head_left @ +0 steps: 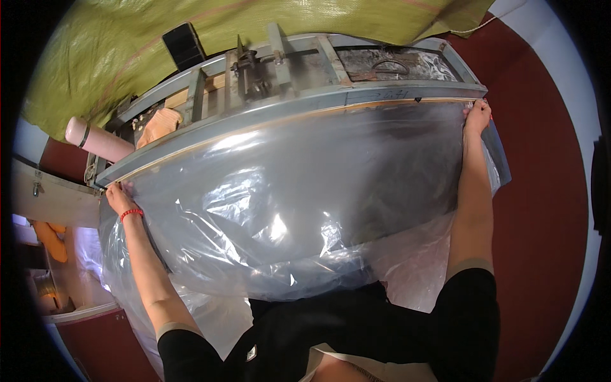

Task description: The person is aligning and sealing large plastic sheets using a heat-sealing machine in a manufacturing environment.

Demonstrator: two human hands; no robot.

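Your left hand [119,197] and right hand [477,116] each have a closed grip on a far corner of the clear plastic sheet [299,197], stretched between them along the grey metal bar [286,118] just beyond.

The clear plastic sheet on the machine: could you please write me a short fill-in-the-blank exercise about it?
1. The left hand wears a ___ bracelet.
2. Both hands grip a clear ___ sheet.
3. The right hand holds the sheet's far ___ corner against the grey metal bar.

Missing words: red; plastic; right
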